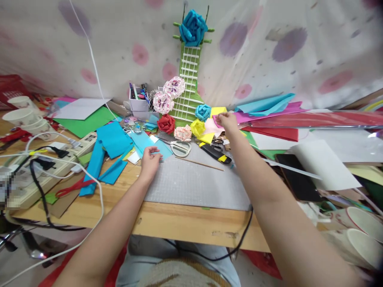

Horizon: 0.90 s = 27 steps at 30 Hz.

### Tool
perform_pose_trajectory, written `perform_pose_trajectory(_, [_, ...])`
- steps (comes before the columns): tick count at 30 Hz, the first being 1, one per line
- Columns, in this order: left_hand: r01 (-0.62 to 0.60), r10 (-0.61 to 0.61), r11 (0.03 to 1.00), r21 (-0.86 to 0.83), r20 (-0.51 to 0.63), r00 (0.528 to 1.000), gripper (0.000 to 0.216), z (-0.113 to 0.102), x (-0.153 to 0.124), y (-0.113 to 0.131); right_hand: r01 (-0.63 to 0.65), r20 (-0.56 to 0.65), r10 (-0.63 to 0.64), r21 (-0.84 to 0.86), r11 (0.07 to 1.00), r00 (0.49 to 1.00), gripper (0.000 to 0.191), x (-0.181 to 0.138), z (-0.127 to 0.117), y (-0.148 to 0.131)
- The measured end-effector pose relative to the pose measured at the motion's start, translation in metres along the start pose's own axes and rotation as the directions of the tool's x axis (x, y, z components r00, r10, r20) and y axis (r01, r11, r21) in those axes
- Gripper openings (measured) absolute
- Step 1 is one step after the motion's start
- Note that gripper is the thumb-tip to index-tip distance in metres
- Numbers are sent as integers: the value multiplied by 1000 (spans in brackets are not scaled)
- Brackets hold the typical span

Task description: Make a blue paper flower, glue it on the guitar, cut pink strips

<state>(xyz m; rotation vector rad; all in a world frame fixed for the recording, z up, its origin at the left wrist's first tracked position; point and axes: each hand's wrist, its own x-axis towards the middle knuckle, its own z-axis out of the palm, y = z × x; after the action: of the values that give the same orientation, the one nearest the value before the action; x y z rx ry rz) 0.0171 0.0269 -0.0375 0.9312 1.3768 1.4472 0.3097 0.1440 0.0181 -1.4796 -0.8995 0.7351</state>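
Note:
My right hand (227,121) reaches to the back of the mat, its fingertips pinched at the edge of a magenta-pink sheet of paper (248,117). Nearer to me, my left hand (151,162) hovers over or rests on the mat's left side with loosely bent, parted fingers and nothing visible in them. Light blue crepe paper (140,142) lies just behind it. Between the hands are scissors (181,149), a thin wooden stick (200,164) and a black-and-yellow utility knife (214,153). A yellow paper flower (198,128) sits left of my right hand.
A green guitar-shaped craft (189,85) with paper flowers leans against the back curtain. On the left are blue paper pieces (113,139), a power strip (42,181) with cables and paper cups (24,116). A phone (296,179) and more cups (356,243) are on the right.

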Motion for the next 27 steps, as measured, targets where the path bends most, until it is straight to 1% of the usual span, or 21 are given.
perform_pose_trajectory(2, [-11,11,1000,10,3,1000,26,0,-1,-1,-27,-14,27,37,999,1000,9,-23,-10,20])
perform_pose_trajectory(3, [-18,18,1000,17,4,1000,26,0,-2,-1,-70,-28,72,71,995,997,9,-34,-13,29])
perform_pose_trajectory(5, [-34,34,999,28,5,999,27,-1,-3,-3,-158,-2,161,177,971,987,12,-52,-15,42])
perform_pose_trajectory(7, [-50,50,998,32,8,999,27,-4,-4,-4,-216,24,218,279,936,976,17,-60,-14,49])
perform_pose_trajectory(8, [-58,58,998,30,7,998,26,-5,-4,-4,-223,30,225,317,922,974,20,-61,-14,50])
perform_pose_trajectory(11, [-70,70,997,13,-1,998,25,-9,-5,-4,-181,-15,200,359,916,980,28,-50,-11,50])
perform_pose_trajectory(13, [-69,69,998,-5,-11,998,25,-10,-5,-3,-148,-95,188,327,933,978,32,-36,-8,48])
perform_pose_trajectory(15, [-65,64,998,-14,-23,998,24,-11,-5,-2,-151,-166,203,280,948,965,34,-21,-5,45])
perform_pose_trajectory(16, [-61,61,998,-16,-30,998,24,-11,-5,-1,-159,-180,213,272,949,960,34,-15,-2,43])
perform_pose_trajectory(22, [-60,59,998,-19,-22,998,22,-13,-4,-3,-150,-183,212,304,941,960,18,16,12,34])
perform_pose_trajectory(27, [-52,52,999,-16,-24,998,22,-13,-2,-5,-79,-154,120,249,965,981,14,27,9,36])
